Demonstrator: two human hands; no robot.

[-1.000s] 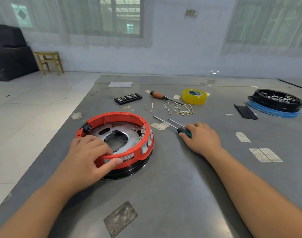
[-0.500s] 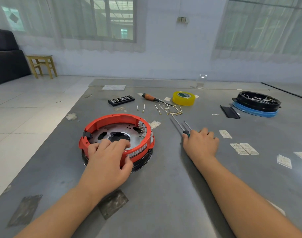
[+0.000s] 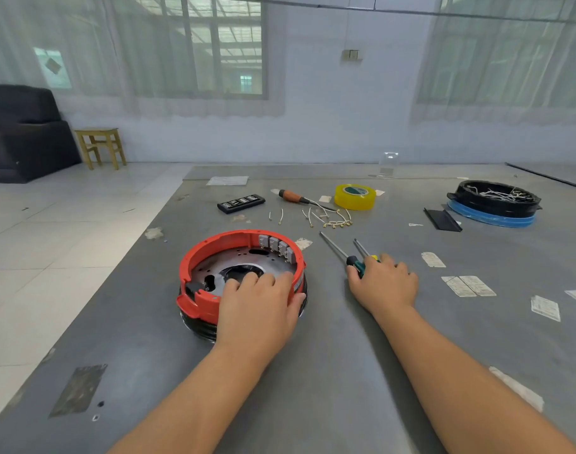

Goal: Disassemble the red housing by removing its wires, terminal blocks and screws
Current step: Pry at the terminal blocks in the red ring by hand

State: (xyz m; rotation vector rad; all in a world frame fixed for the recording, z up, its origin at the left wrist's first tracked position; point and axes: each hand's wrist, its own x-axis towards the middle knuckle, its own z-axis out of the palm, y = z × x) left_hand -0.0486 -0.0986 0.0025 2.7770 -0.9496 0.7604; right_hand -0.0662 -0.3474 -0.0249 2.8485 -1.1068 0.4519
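The round red housing (image 3: pixel 214 247) sits on a black base on the grey table (image 3: pixel 345 371), left of centre. Grey terminal blocks (image 3: pixel 277 245) line its far right inner wall. My left hand (image 3: pixel 257 309) grips the housing's near rim, fingers over the edge onto the metal plate inside. My right hand (image 3: pixel 383 283) rests on the handles of two screwdrivers (image 3: pixel 342 252) lying on the table, their shafts pointing away to the left. Loose removed wires (image 3: pixel 326 219) lie beyond the housing.
Behind the wires lie a wooden-handled screwdriver (image 3: pixel 293 196), a yellow tape roll (image 3: pixel 354 196) and a black bit case (image 3: pixel 241 203). A black tray with wires on a blue ring (image 3: pixel 494 201) stands far right, a black strip (image 3: pixel 442 219) beside it. Paper labels dot the right side.
The housing has turned under my left hand, bringing the terminal blocks round to the far side. My left hand moved to the near rim. My right hand stays on the screwdrivers.
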